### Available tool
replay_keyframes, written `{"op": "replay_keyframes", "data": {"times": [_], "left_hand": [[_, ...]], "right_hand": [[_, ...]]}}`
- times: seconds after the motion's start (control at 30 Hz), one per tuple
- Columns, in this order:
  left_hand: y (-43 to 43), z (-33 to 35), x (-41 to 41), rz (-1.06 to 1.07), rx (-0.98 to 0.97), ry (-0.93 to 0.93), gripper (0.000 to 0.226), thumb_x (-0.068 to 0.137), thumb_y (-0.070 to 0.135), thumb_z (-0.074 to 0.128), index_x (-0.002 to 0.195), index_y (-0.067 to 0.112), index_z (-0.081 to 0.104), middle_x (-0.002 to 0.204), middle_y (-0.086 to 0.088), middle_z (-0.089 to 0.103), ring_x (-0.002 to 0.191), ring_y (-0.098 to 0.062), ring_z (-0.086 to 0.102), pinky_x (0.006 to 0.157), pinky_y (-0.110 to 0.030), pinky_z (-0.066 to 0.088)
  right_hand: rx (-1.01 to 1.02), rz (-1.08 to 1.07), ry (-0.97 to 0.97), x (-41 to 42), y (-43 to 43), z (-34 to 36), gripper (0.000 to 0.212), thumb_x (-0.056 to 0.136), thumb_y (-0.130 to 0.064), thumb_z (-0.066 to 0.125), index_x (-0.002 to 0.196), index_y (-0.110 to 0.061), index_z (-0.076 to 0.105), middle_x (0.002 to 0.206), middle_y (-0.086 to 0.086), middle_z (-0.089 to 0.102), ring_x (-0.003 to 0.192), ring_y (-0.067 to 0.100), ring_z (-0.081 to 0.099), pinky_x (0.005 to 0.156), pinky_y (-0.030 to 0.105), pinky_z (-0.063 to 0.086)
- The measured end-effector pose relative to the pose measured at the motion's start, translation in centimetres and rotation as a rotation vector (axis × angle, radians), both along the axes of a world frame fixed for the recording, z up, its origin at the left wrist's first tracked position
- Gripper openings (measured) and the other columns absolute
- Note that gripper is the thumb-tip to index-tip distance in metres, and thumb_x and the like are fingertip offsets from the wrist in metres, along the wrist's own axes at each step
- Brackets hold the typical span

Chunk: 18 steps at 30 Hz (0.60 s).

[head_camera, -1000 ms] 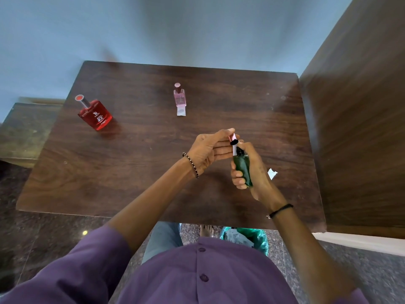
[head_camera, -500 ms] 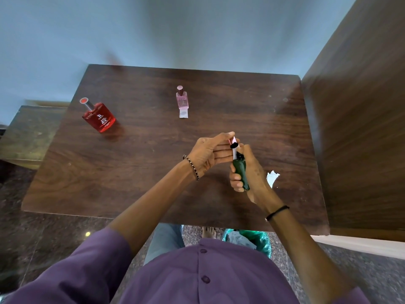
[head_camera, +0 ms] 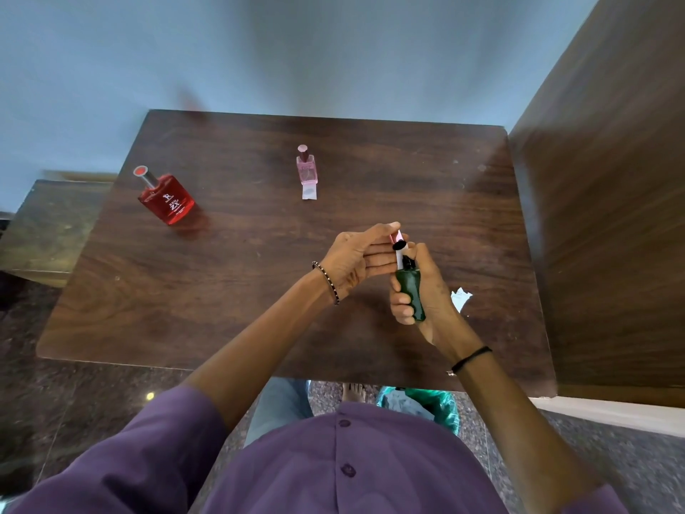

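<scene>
The right hand point(head_camera: 432, 296) is curled around the green bottle point(head_camera: 410, 291), holding it upright above the right front part of the table point(head_camera: 241, 291). The left hand point(head_camera: 356, 259) pinches a pink-tipped strip point(head_camera: 399, 254) at the bottle's black top. A paper scrap point(head_camera: 460, 297) lies just beside the right hand. The pink bottle point(head_camera: 306, 168) and red bottle point(head_camera: 166, 198) stand well apart, farther back and to the left. A wooden panel point(head_camera: 611, 217) borders the table's right edge.

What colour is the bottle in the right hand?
Dark green; the head view shows the bottle best.
</scene>
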<state>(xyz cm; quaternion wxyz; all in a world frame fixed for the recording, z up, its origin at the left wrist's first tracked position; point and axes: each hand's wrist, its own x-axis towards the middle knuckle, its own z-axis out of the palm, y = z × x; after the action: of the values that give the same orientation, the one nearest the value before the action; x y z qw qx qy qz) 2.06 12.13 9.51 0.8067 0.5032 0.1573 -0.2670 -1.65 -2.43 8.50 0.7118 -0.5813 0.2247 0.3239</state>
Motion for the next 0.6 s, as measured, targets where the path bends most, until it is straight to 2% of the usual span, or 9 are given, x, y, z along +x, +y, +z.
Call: {"op": "replay_keyframes", "data": {"times": [0.33, 0.47, 0.6], "left_hand": [[-0.1, 0.1, 0.0, 0.007, -0.001, 0.004, 0.037, 0.089, 0.03, 0.072, 0.109, -0.001, 0.073, 0.108, -0.018, 0.076, 0.098, -0.027, 0.075, 0.077, -0.033, 0.061], [0.1, 0.2, 0.0, 0.0, -0.038, 0.007, 0.031, 0.09, 0.028, 0.071, 0.104, 0.001, 0.074, 0.107, -0.019, 0.076, 0.1, -0.028, 0.074, 0.076, -0.032, 0.061], [0.1, 0.0, -0.3, -0.002, -0.049, 0.003, 0.036, 0.091, 0.028, 0.07, 0.11, -0.003, 0.071, 0.108, -0.019, 0.075, 0.102, -0.028, 0.074, 0.075, -0.031, 0.061]], "right_hand": [[-0.042, 0.023, -0.009, 0.0, -0.2, 0.4, 0.068, 0.085, -0.079, 0.047, 0.06, -0.016, 0.048, 0.05, -0.002, 0.037, 0.037, 0.013, 0.031, 0.036, 0.021, 0.028], [0.034, -0.012, 0.015, 0.1, -0.8, 0.3, 0.087, 0.068, -0.1, 0.043, 0.058, -0.014, 0.053, 0.05, 0.001, 0.039, 0.037, 0.014, 0.035, 0.036, 0.021, 0.031], [0.085, -0.048, 0.039, 0.0, -1.5, -0.1, 0.089, 0.065, -0.1, 0.047, 0.058, -0.012, 0.056, 0.049, 0.003, 0.04, 0.036, 0.016, 0.036, 0.036, 0.021, 0.031]]}}
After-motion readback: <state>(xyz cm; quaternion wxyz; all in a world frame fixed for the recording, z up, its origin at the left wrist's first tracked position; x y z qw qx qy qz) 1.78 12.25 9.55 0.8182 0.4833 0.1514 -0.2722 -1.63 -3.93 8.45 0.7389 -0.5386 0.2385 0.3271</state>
